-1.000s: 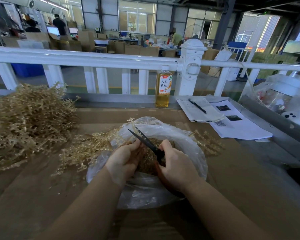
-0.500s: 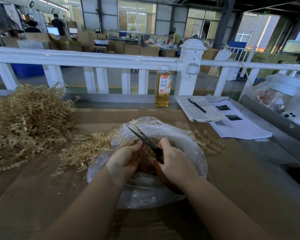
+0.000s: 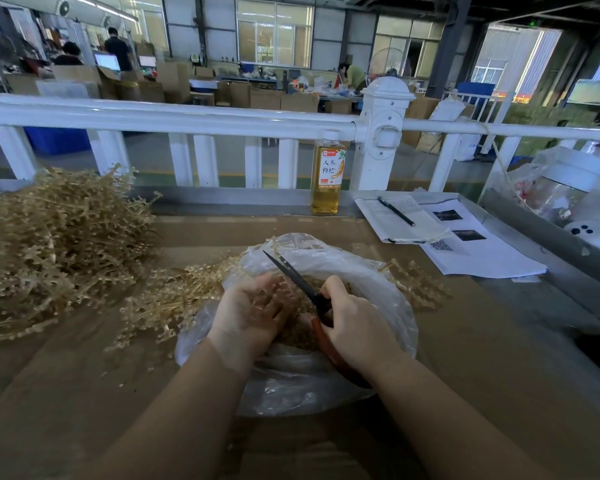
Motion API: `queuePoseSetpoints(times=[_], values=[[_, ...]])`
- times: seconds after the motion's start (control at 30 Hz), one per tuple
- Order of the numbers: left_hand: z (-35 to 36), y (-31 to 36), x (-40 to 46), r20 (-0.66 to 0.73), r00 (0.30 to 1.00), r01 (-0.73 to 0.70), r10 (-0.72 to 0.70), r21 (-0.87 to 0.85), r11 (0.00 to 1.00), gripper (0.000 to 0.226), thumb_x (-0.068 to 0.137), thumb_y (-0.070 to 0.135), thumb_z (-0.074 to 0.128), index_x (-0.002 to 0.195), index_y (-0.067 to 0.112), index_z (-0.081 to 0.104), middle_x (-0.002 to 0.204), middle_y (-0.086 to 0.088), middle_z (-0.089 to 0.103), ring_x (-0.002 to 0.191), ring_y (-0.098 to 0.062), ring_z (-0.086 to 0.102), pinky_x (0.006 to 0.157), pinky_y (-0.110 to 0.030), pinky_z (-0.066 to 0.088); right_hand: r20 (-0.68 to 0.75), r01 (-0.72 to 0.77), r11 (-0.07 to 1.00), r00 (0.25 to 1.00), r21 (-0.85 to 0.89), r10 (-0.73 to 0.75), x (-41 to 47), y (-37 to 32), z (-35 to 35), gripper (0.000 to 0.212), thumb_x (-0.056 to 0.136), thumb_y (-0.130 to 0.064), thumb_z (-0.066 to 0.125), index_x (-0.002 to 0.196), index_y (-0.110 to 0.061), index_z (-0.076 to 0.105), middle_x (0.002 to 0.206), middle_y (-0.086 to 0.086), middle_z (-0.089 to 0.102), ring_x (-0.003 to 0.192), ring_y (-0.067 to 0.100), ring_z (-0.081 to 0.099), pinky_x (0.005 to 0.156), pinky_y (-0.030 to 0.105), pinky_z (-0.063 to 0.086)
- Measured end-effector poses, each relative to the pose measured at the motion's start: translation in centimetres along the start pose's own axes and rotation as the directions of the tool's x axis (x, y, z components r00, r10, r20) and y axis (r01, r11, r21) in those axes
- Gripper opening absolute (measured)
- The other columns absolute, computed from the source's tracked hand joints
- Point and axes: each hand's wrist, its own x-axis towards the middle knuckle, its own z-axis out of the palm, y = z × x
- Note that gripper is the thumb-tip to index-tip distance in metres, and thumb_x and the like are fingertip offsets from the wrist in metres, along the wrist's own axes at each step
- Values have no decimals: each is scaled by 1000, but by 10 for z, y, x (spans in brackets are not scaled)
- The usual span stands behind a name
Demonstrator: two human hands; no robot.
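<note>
The bag (image 3: 291, 386) lies on the table (image 3: 482, 341) before me. Over its mouth my left hand (image 3: 250, 313) holds a sprig (image 3: 262, 303) and my right hand (image 3: 357, 327) the scissors (image 3: 291, 275). The heap (image 3: 56, 244) sits left, with a smaller bunch (image 3: 174, 296) between it and the bag. Behind stands the bottle (image 3: 326, 178), the notebook (image 3: 399, 223) to its right with the pen (image 3: 395, 211) on top.

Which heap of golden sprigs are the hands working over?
The sprigs inside the clear plastic bag, held by the left hand beside the right hand gripping scissors; the big pile at far left lies untouched.

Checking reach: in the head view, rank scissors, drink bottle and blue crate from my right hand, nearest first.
1. scissors: held in the right hand.
2. drink bottle: ahead, at the railing.
3. blue crate: beyond it, left.
</note>
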Motion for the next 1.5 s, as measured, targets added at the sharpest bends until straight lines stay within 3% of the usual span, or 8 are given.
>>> queuePoseSetpoints(times=[0.1,0.23,0.3,0.4,0.47,0.63,0.83,1.5], values=[[3,1,-4,-47,999,-15,11,-75,997,7,82,15,64,84,9,65,81,-6,66,78,-20,61,74,-30,51,0,2,1000,1000,20,-2,-1,1,-2,27,92,-39,58,98,-25,35,75,-13,51,64,6,49,50,13,33],[12,-3,-4,-124,991,-43,45,19,999,15,89,1,54,77,2,62,55,-5,66,51,-13,64,59,-23,54,-6,2,999,1000,36,-1,-4,1,-4,27,92,-36,60,102,-22,38,87,-9,57,81,14,61,64,22,42],[12,-3,-3,-152,987,-46,52,44,998,15,90,-5,51,78,0,60,50,-5,64,52,-13,63,51,-20,54,0,8,999,1000,36,-8,-5,1,-3,27,92,-36,59,101,-23,37,88,-9,57,81,13,60,62,21,41],[9,-2,-2,-162,985,-40,52,77,996,15,89,-6,49,81,3,57,50,-5,60,60,-15,55,49,-21,52,18,23,1000,1000,19,-23,-6,1,-3,28,93,-37,58,99,-28,32,84,-11,52,72,7,51,54,11,33],[9,-3,-3,-151,987,-32,49,114,993,14,89,-1,52,80,8,59,52,-2,54,56,-13,48,52,-23,46,26,22,1000,999,11,-23,-5,1,-4,27,93,-37,57,100,-28,32,83,-11,53,70,5,49,54,14,32],[11,-1,-1,-159,987,9,16,155,988,15,91,9,58,77,12,62,57,3,57,49,-6,33,34,-13,33,29,19,1000,999,3,-19,-8,0,-3,26,93,-38,56,101,-27,34,85,-8,56,73,8,51,58,20,33],[10,1,1,-144,989,44,-23,147,988,15,91,7,57,79,12,64,49,6,58,47,-4,32,42,-15,35,15,22,1000,1000,0,-22,-8,-2,-3,27,91,-38,55,95,-26,32,79,-8,50,69,12,45,58,26,22],[9,-6,1,-104,992,-67,73,58,996,25,92,5,54,70,15,55,45,4,57,37,-5,45,54,-21,35,20,43,999,999,11,-43,-6,-1,-3,28,92,-41,57,100,-25,34,89,-3,59,78,12,56,65,23,38]])
